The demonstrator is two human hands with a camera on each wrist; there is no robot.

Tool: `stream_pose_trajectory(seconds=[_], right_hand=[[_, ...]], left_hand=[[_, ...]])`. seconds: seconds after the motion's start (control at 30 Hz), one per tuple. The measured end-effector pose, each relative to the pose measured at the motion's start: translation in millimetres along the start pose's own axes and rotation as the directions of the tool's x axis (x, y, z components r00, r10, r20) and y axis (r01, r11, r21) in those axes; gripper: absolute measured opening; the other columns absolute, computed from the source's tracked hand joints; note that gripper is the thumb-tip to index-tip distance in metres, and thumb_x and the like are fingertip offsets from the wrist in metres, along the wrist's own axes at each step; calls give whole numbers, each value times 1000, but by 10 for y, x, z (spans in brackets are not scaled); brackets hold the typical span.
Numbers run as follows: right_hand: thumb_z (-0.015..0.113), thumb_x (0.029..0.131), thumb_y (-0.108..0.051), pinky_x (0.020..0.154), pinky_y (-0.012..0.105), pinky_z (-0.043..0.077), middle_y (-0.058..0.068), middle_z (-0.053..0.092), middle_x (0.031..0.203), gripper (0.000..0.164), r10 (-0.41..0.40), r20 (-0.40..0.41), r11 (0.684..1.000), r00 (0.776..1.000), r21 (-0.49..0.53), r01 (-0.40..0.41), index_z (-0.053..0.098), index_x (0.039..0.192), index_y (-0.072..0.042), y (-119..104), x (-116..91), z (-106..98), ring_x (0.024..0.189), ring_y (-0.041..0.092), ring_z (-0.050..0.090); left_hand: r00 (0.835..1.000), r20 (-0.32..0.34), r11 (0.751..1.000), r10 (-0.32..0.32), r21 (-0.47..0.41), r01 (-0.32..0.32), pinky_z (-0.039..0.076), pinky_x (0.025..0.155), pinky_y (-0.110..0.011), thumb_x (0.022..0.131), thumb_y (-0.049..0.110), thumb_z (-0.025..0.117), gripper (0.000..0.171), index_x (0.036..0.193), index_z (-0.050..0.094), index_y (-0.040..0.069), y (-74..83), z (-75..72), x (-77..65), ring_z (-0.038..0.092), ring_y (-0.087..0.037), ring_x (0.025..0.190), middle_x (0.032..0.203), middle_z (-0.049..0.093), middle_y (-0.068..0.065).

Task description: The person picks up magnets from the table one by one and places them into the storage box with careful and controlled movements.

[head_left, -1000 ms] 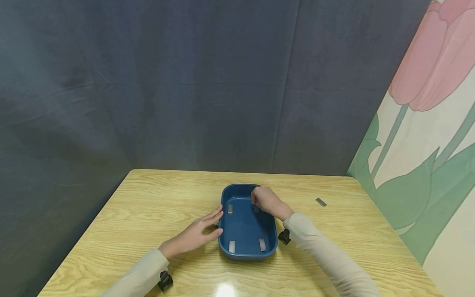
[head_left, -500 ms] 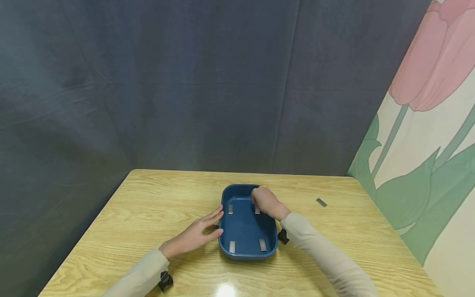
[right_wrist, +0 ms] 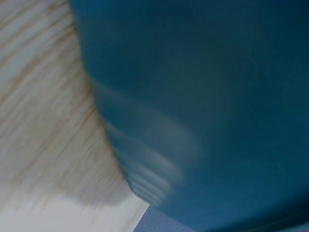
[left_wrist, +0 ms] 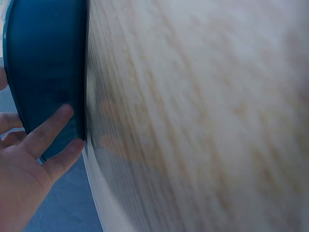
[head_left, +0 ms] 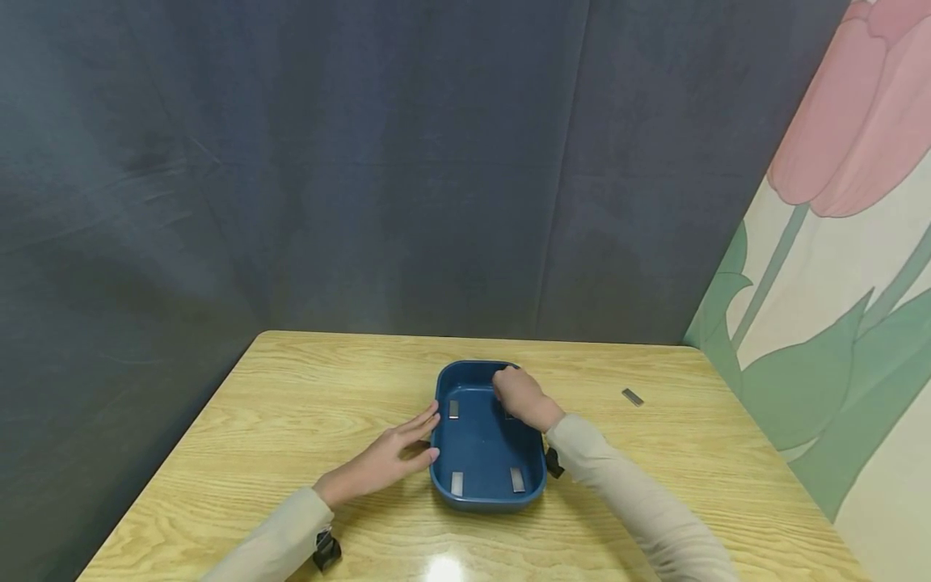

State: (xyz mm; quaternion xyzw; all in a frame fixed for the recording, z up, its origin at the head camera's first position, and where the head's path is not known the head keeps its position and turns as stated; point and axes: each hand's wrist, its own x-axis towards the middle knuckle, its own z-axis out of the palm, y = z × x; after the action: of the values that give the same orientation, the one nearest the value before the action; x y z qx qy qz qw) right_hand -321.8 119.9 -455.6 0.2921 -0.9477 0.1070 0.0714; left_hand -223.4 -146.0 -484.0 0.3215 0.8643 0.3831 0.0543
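Note:
A blue rectangular tray (head_left: 480,503) with rounded corners stands on the wooden table. My left hand (head_left: 384,461) rests against its left side, fingers spread and fairly straight. In the left wrist view, fingertips of this hand (left_wrist: 29,164) touch the tray's outer wall (left_wrist: 48,53). Inside the far right part of the tray, my right hand (head_left: 522,396) has curled fingers around a small flat metal strip (head_left: 508,417), mostly covered by the hand; its fingertips are hidden. Similar strips lie at the tray's far left (head_left: 454,410), near left (head_left: 457,484) and near right (head_left: 517,480).
Another metal strip (head_left: 632,397) lies on the table (head_left: 327,396) to the right of the tray. A dark curtain (head_left: 407,178) hangs behind the table, and a wall with painted tulips (head_left: 836,339) borders the right side. The right wrist view shows mainly the tray's outer wall (right_wrist: 193,106), blurred.
The strip under my right hand looked dull, then bright, and is now dim and more covered. My right forearm has shifted slightly left. The left hand stays put on the tray.

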Motion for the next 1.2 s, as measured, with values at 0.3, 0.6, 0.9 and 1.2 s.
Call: stream_pose_trajectory(seconds=[0.3, 0.6, 0.9, 1.2], right_hand=[[61, 86, 12, 45, 24, 31, -7, 23, 47, 52, -12, -27, 994, 1000, -113, 9, 34, 50, -15, -20, -9, 17, 48, 10, 25], [61, 88, 11, 46, 29, 45, 0, 44, 48, 42, -21, -38, 987, 999, -159, 15, 50, 55, -11, -43, -48, 20, 46, 9, 40], [60, 90, 10, 45, 29, 46, 1, 45, 48, 41, -2, -34, 990, 999, -143, -3, 52, 55, -10, -27, -27, 37, 46, 11, 46], [59, 87, 11, 41, 22, 30, -7, 25, 43, 51, -10, -45, 997, 999, -76, 6, 36, 49, -15, -1, -34, 31, 41, 9, 33]], left_hand=[[1000, -2, 1000, 3, -2, -3, 31, 112, -51, 103, 41, 52, 67, 155, 29, 4, -10, 6, -2, 34, -25, 142, 165, 13, -5], [1000, 3, 1000, 2, -9, -2, 33, 111, -49, 103, 39, 53, 67, 155, 29, 5, -6, 7, -13, 39, -22, 139, 165, 12, -3], [1000, 4, 1000, 3, -9, -3, 34, 111, -47, 103, 45, 51, 70, 156, 29, 6, 3, 2, -18, 45, -18, 133, 165, 12, -3], [1000, 8, 1000, 6, 2, -6, 34, 111, -46, 103, 40, 52, 67, 155, 28, 5, 16, -1, -20, 45, -19, 134, 165, 11, -4]])
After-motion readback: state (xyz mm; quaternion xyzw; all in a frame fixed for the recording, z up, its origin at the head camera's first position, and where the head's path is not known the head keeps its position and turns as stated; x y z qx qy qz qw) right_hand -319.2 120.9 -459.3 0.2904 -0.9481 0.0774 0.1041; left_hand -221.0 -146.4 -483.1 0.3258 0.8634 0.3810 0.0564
